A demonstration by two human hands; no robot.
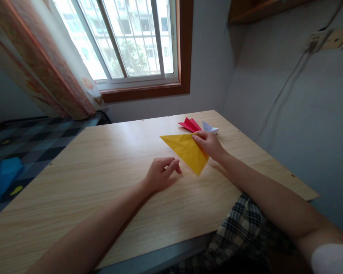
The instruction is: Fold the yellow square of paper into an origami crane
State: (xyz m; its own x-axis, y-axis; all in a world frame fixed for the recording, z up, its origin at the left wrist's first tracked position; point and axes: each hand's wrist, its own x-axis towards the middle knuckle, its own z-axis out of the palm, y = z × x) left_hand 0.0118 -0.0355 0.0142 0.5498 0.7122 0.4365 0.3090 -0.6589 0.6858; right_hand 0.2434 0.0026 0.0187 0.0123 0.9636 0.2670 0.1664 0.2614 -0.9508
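Observation:
A yellow sheet of paper point(188, 150), folded into a triangle with creases across it, is pinched at its upper right edge by my right hand point(208, 144). It is held tilted over the table, one corner pointing left and another pointing down towards me. My left hand point(163, 172) rests on the tabletop just left of the paper's lower corner, apart from it. Its fingers are loosely curled with gaps between them, and nothing shows in them.
Behind my right hand, a red folded paper plane point(190, 124) and a white folded paper boat point(210, 128) sit on the wooden table point(117, 163). A blue object point(4, 177) lies on a checked surface at left. The wall point(288, 125) rises beyond the table's right edge.

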